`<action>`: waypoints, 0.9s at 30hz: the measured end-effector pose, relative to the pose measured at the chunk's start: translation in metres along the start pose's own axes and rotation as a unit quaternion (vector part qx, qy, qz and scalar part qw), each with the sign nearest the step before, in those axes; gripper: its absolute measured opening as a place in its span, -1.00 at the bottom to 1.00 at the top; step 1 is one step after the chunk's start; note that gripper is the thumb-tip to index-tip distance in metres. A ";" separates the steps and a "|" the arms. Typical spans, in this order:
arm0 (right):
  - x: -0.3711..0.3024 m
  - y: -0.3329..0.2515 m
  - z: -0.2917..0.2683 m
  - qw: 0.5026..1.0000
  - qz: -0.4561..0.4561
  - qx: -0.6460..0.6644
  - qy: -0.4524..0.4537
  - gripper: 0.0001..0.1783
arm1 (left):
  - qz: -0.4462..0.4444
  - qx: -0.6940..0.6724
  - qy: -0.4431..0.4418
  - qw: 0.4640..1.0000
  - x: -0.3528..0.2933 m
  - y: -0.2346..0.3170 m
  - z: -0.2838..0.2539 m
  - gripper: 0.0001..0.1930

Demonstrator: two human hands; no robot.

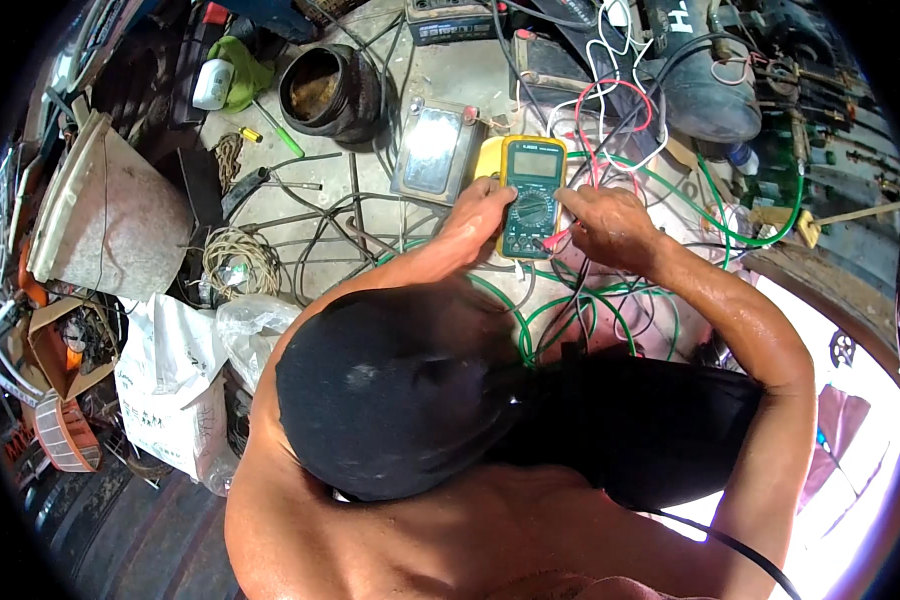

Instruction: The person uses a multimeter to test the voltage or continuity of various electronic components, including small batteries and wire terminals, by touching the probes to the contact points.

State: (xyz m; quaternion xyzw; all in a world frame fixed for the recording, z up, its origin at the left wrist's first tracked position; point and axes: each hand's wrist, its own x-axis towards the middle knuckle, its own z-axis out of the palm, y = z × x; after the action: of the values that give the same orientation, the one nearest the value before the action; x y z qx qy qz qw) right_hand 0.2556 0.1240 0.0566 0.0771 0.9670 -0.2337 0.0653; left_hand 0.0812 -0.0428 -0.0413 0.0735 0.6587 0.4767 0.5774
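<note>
A yellow-edged digital multimeter (532,170) with a teal face, round dial and grey display lies in front of me. My left hand (484,213) is closed round its left edge, thumb on the front. My right hand (613,225) has its fingers bent against the right edge. Below those fingers a red test lead plug (557,240) sits at the meter's lower right corner; whether my thumb also pinches it is hard to tell. A yellow piece (488,156) shows behind the meter. Just left stands a grey box with a shiny top (435,150).
Green cable loops (610,300) and red, white and black wires (620,105) spread around the meter. A dark round pot (332,95), green screwdriver (280,132), coiled wire (240,262), whitish bucket (115,215) and white sack (170,375) lie leftward. A grey cylinder (705,90) lies at upper right.
</note>
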 end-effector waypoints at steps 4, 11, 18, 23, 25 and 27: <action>0.000 0.000 -0.001 1.000 0.009 -0.001 -0.014 -0.59 | -0.038 -0.029 0.029 0.998 -0.008 0.023 0.015 -0.59; 0.000 0.001 0.003 0.998 0.032 -0.011 -0.048 -0.49 | -0.049 0.003 0.076 0.996 0.000 0.025 0.020 -0.59; 0.000 -0.001 0.002 0.998 0.038 -0.004 -0.048 -0.48 | -0.027 0.038 0.063 0.997 0.012 0.007 0.009 -0.53; -0.002 0.001 0.003 1.000 0.003 0.008 0.000 -0.56 | -0.046 -0.015 0.041 0.998 -0.006 0.025 0.013 -0.59; -0.002 0.001 0.002 1.000 0.003 0.009 0.001 -0.56 | -0.046 -0.022 0.038 0.998 -0.006 0.025 0.012 -0.60; -0.001 0.001 0.002 1.000 0.003 0.009 0.000 -0.56 | -0.040 -0.020 0.031 0.999 -0.005 0.023 0.011 -0.60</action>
State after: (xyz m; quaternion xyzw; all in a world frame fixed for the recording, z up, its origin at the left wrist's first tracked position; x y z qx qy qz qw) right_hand 0.2567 0.1233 0.0546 0.0803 0.9646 -0.2424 0.0653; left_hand 0.0812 -0.0278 -0.0203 0.0205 0.6686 0.4684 0.5772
